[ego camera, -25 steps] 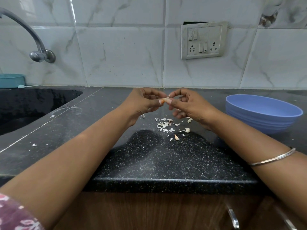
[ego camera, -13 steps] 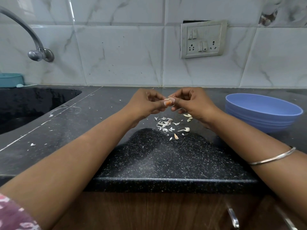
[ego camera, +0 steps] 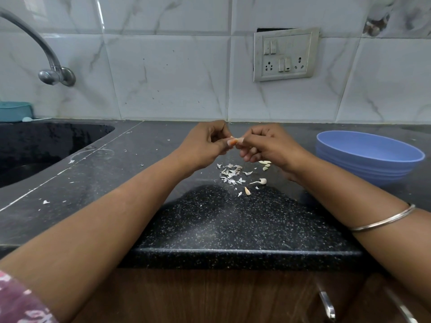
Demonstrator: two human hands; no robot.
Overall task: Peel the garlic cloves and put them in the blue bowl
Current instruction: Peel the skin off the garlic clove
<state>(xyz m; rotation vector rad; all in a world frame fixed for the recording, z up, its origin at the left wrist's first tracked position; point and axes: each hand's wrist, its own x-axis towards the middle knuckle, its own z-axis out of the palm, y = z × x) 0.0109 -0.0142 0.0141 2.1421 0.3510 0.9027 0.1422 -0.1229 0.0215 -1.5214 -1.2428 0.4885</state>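
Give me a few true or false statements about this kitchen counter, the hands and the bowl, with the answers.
1. Both hands pinch one garlic clove between them. True: left hand, right hand.
2. The blue bowl sits left of the hands, by the sink. False: it sits to their right; the sink is on the left.
3. Garlic peel scraps lie on the black countertop below the hands. True.
4. A bangle is on the left forearm. False: it is on the right forearm.
5. The hands rest flat on the countertop. False: they are raised above it.

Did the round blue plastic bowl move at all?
No. The round blue plastic bowl sits at the same spot on the black counter, right of the wall socket.
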